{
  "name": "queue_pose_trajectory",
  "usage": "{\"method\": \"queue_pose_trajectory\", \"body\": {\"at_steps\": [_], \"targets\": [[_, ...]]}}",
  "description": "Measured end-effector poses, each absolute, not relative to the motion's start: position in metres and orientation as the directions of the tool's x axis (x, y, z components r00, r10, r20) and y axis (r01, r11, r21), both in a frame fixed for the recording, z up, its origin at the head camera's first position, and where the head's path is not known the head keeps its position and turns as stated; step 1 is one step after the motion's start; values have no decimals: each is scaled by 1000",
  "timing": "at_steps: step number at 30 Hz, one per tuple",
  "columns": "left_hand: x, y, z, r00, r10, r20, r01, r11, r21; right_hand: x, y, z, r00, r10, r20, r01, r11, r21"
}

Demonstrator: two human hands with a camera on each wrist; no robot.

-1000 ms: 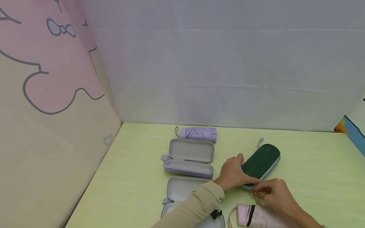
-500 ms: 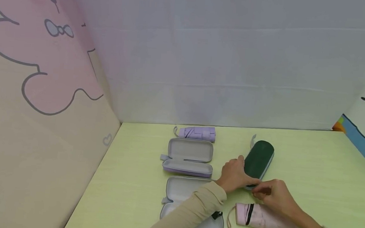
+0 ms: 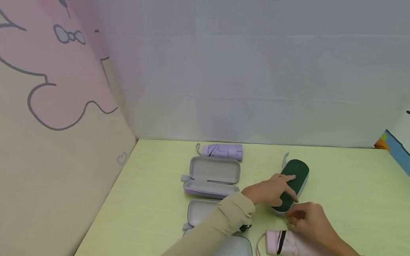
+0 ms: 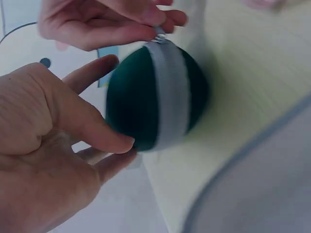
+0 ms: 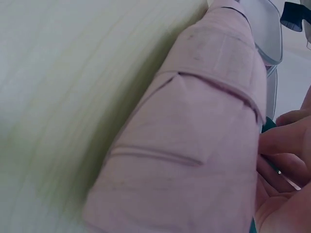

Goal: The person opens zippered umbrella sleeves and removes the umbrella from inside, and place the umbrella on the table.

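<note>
A dark green hard zip case [image 3: 296,170] with a pale zipper band lies closed on the table. My left hand [image 3: 270,190] holds its near end, with the thumb at one edge and the index finger across at the other; another finger lies on the lid. In the left wrist view, the rounded end of the case [image 4: 129,107] faces the camera. My right hand [image 3: 310,220] pinches the small metal zipper pull [image 4: 159,36] at that end. Below the right wrist lies a pink folded umbrella [image 3: 298,247] with a wrist loop, large in the right wrist view.
Two cases with grey linings lie unfolded on the left: a purple one [image 3: 214,169] and a nearer grey one [image 3: 233,251], partly under my left sleeve. Behind them rests a purple folded umbrella [image 3: 223,151]. A pale wall [image 3: 250,87] closes the table's back edge.
The green case has turned more upright in view and shifted slightly left. My left hand has moved from its left side to over the lid. The right hand keeps its pinch at the near end.
</note>
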State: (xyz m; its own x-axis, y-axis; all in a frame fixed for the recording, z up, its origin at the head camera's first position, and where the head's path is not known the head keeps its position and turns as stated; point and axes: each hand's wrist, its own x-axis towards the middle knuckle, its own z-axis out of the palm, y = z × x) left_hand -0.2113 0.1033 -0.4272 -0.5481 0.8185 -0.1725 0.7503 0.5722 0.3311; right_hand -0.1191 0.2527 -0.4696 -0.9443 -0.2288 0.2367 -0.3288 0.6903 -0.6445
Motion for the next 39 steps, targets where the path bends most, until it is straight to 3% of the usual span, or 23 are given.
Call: {"method": "queue_pose_trajectory", "body": {"at_steps": [12,24,33,39], "targets": [[-213,103,-439,-593,796,-120,740,598,309,-116,252,-469,-963,-160,215,-266,671,-692],[-204,105,-437,-639,762,-106,720,641,265,-113,256,-466,-971,-207,123,-228,622,-749],[-203,107,-442,-632,774,-36,759,627,177,-111,259,-466,-972,-190,136,-227,632,-741],[-204,110,-443,-594,803,-51,795,595,120,-108,259,-465,-985,-150,88,-166,661,-731]]}}
